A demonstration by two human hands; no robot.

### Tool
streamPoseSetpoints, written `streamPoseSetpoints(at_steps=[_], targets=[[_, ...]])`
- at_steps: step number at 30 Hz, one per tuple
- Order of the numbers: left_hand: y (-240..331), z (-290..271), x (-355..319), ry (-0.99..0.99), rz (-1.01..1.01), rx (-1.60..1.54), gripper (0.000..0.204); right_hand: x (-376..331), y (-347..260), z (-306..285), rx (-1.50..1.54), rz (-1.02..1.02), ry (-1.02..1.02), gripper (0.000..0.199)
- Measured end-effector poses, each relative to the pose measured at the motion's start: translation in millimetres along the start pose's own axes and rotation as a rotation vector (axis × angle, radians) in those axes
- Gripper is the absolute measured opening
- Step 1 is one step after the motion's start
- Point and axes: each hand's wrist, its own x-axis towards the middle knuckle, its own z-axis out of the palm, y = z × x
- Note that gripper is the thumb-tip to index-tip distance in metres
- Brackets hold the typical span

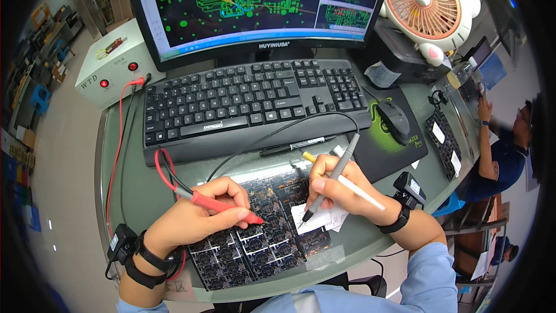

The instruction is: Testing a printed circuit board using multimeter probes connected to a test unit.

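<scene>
Left hand pinches a red probe, its tip touching the dark circuit panel lying on the tabletop before the keyboard. Right hand grips a grey probe and a white pen, tip on a paper slip.

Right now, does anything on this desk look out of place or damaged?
Nothing looks damaged or spilled. The left hand holds a red probe and the right hand a grey probe on the dark circuit board panel. A black pen lies loose below the keyboard.
</scene>
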Motion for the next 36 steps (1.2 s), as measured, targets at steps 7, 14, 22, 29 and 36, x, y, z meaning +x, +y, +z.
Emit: streamPoseSetpoints(at_steps=[7, 14, 22, 29, 36], targets=[[8.9, 8.0, 0.0, 0.11, -0.003, -0.253, 0.012, 3.8, 5.2, 3.2, 0.13, -0.07, -0.018, 0.018], [0.0, 13.8, 3.0, 0.12, 0.03, -0.307, 0.021, -1.2, 18.9, 13.4, -0.087, -0.249, 0.046, 0.023], [-4.1, 14.3, 4.8, 0.124, 0.071, -0.279, 0.023, -3.3, 19.9, 15.2, -0.223, -0.3, -0.016, 0.025], [-6.3, 17.6, 5.5, 0.144, 0.053, -0.16, 0.027, -2.5, 22.6, 15.1, -0.285, -0.365, 0.009, 0.027], [-4.2, 18.9, 5.5, 0.145, 0.058, -0.118, 0.027, -2.5, 23.8, 14.3, -0.297, -0.363, -0.01, 0.026]])
